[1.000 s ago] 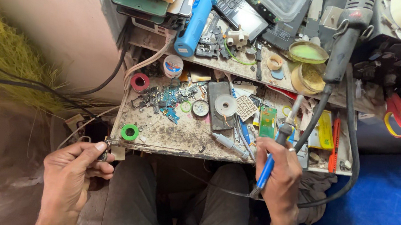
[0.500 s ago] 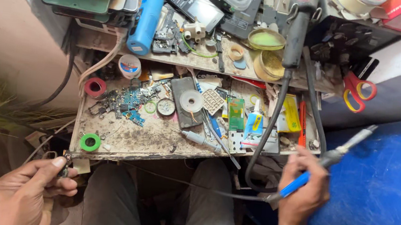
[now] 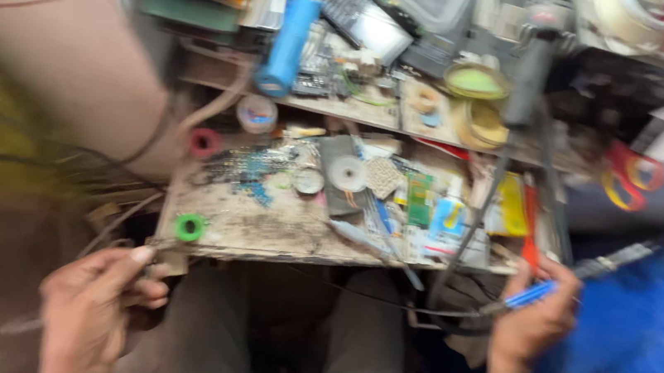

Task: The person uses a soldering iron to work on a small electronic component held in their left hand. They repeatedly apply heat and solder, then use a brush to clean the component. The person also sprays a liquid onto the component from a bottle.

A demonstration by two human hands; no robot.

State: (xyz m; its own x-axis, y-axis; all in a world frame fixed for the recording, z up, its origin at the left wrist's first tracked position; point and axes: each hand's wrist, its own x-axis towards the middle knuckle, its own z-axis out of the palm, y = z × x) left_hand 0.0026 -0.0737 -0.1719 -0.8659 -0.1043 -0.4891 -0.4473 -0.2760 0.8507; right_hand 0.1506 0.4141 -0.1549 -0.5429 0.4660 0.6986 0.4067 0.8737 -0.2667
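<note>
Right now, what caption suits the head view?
Right hand holds a blue-handled soldering iron; left hand pinches thin wire beside a cluttered workbench.

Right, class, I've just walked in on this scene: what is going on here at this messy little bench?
A seated person works at a cluttered wooden board across their lap. The right hand grips a blue-handled soldering iron, its tip pointing out to the right, off the board. The left hand pinches something thin, perhaps a wire, too blurred to tell, near a green ring at the board's corner.
</note>
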